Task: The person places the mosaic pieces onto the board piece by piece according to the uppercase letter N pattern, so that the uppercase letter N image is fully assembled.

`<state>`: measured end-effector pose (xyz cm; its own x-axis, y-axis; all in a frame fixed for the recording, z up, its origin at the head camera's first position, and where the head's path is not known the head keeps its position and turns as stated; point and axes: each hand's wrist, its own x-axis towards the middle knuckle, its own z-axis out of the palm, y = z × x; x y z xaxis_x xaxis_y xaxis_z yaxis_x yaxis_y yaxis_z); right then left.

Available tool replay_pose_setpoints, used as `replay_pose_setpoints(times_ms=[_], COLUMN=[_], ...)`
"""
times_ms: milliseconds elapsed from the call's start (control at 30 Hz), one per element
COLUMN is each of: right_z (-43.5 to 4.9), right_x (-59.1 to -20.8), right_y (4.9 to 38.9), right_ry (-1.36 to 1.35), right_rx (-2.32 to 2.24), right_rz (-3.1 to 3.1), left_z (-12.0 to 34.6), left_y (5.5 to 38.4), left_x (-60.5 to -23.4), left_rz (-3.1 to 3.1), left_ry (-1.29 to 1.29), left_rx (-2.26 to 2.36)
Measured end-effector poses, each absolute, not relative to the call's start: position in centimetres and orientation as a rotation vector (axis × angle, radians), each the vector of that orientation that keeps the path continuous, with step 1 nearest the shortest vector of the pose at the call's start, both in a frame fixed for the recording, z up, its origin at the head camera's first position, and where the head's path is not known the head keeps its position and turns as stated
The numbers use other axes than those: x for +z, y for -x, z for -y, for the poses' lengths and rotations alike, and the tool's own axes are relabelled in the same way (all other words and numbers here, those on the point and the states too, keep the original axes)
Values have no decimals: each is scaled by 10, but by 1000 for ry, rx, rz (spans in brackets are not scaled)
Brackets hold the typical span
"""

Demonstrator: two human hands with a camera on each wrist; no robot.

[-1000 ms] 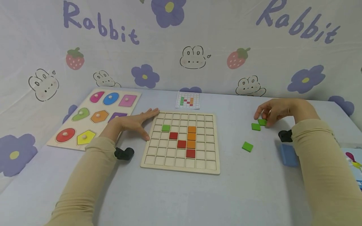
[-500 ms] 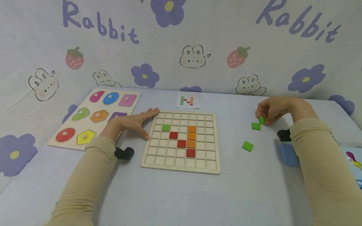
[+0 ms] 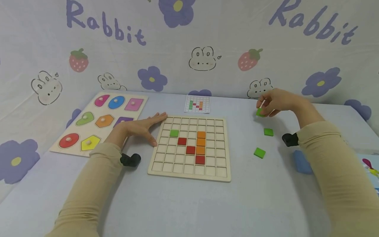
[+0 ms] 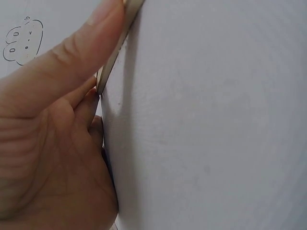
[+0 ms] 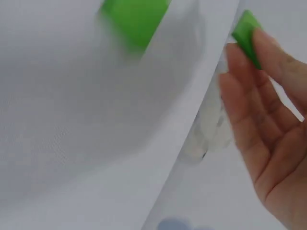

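Observation:
My right hand [image 3: 278,101] is raised above the table at the back right and pinches a green square tile [image 5: 247,36] between thumb and fingertips. Below it on the table lie two more green tiles, one farther back [image 3: 268,132] and one nearer [image 3: 259,152]. With fingers spread, my left hand [image 3: 139,128] touches the left edge of the wooden grid board [image 3: 189,176]; its thumb [image 4: 72,57] lies against the board's edge. On the board sit one green tile [image 3: 174,133], several orange tiles [image 3: 201,142] and several red tiles [image 3: 190,150].
Behind the board lies a small pattern card [image 3: 197,104] with coloured squares. A wooden shape puzzle [image 3: 100,123] with knobbed pieces is at the left. By my right forearm there is a blue box-like object [image 3: 302,162], and a colourful printed sheet [image 3: 371,168] at the far right.
My right hand has taken a green tile from beside the rear one and lifted it up and to the left. The left hand stays at the board's edge.

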<state>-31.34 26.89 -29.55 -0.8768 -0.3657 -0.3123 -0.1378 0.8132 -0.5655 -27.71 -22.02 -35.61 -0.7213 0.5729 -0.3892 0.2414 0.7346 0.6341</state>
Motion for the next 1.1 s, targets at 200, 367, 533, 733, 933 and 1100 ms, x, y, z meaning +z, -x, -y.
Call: replay_pose_setpoints(times_ms=[200, 367, 533, 733, 933, 1100], right_z=[-211, -160, -122, -91, -70, -57], right_x=[-293, -295, -302, -305, -307, -309], right_y=[304, 292, 279, 264, 256, 252], right_ry=[501, 588, 670, 720, 774, 779], right_rx=[-911, -1001, -1092, -1050, -1037, -1066], right_rz=[-2602, -2560, -2476, -2428, -2412, -2363], left_z=[218, 217, 217, 219, 221, 221], left_y=[280, 280, 277, 276, 276, 277], left_x=[-358, -358, -356, -355, -354, -354], left_rz=[-2349, -2345, -2343, -2345, -2345, -2344], left_ry=[-612, -607, -617, -606, -602, -601], left_rx=[751, 761, 758, 757, 761, 768])
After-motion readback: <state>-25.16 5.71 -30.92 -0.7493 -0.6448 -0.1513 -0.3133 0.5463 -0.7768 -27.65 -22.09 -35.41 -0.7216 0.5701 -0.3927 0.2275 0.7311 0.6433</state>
